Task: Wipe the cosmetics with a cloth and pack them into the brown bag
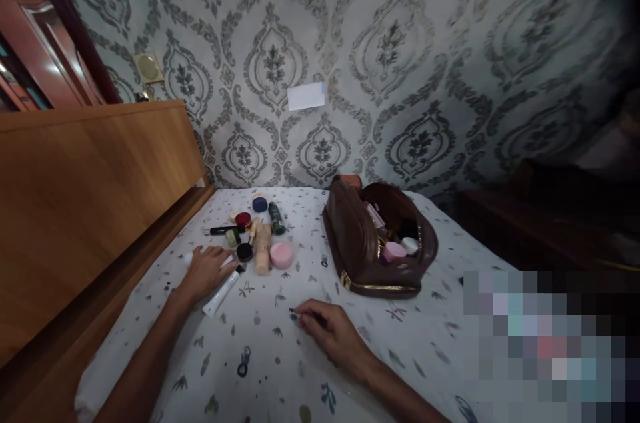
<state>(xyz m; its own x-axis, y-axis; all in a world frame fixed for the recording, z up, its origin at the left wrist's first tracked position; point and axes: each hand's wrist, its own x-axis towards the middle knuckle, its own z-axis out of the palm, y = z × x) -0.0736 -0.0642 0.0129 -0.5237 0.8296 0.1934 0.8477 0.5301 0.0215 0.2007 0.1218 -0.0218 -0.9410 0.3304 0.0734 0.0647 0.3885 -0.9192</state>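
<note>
My left hand (206, 271) lies over a white tube (228, 262) at the left of the sheet, fingers bent round it; much of the tube is hidden. Just in front is a slim white tube with a black cap (223, 293). Close to those fingers stand a small black-lidded jar (245, 252), a greenish jar (233, 237), a beige bottle (263, 250) and a pink round container (281, 255). My right hand (333, 333) rests on the sheet in the middle, loosely curled and empty, with thumb and forefinger slightly apart. Right of centre sits an unzipped brown cosmetic bag (350, 230).
Inside the bag show a pink jar (395, 251) and a white-lidded jar (410, 246). Farther back lie a dark green bottle (277, 218), a blue jar (259, 202), a red-lidded jar (243, 220) and a black stick (225, 231). A wooden panel (100, 176) borders the left.
</note>
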